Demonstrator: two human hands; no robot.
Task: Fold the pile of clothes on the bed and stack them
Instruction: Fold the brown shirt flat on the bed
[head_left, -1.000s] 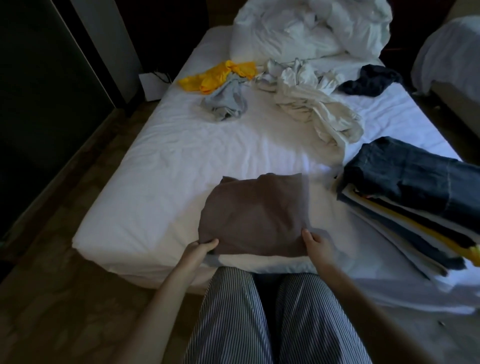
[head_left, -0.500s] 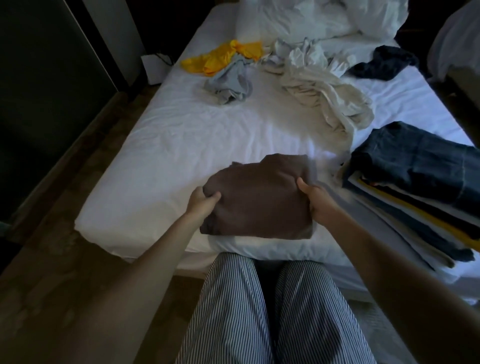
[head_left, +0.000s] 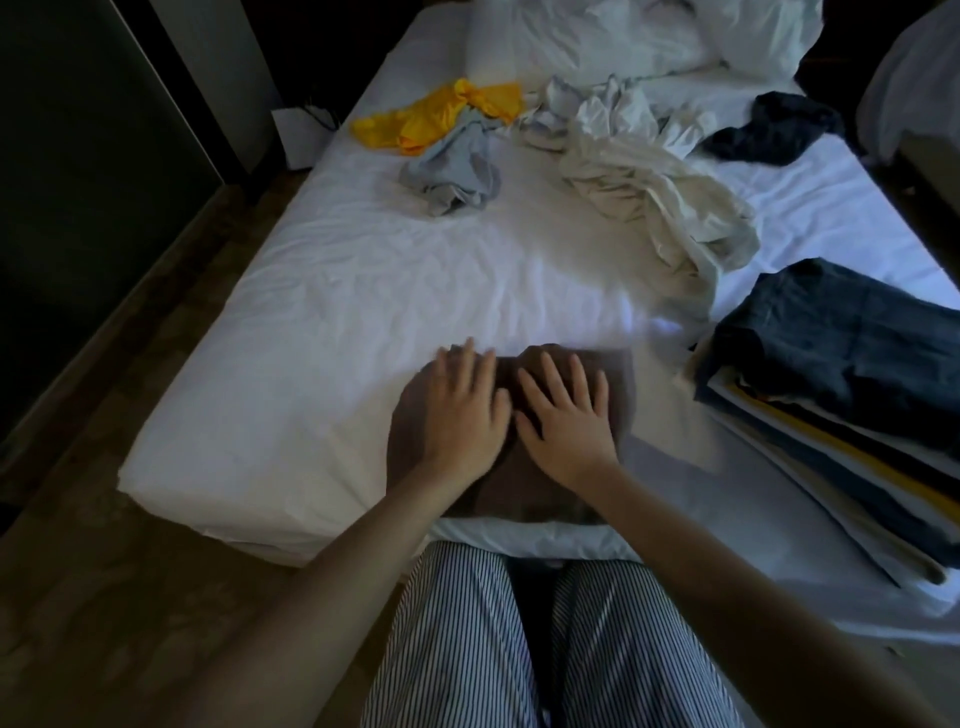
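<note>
While both palms lie flat on the folded brown garment (head_left: 519, 493) at the near edge of the bed (head_left: 311, 338), nothing is actually being gripped. The left hand (head_left: 457, 410) and the right hand (head_left: 566, 415) rest side by side on top of it, fingers straight and spread, pressing the fold down.

The step in hand looks like smoothing the fold before it goes onto the stack of folded clothes (head_left: 841, 364), which sits to the right, near but apart from the brown piece.

Several things could go wrong from here. The brown garment lies right at the near edge of the mattress, just above the person's striped trousers (head_left: 467, 649), so a sweep towards the body could drag it over the edge onto the floor. Lifting it from one side only would probably let the layers slide open, since soft cloth holds no crease. The stack is already fanned, its lower layers stepping out towards the near right, so a piece set down off-centre might push it further or tip the top dark item off.

At the far end a yellow garment (head_left: 441, 117), a grey garment (head_left: 457, 166), a cream garment (head_left: 660, 208) and a dark garment (head_left: 774, 130) lie crumpled, so plenty of folding remains.
</note>
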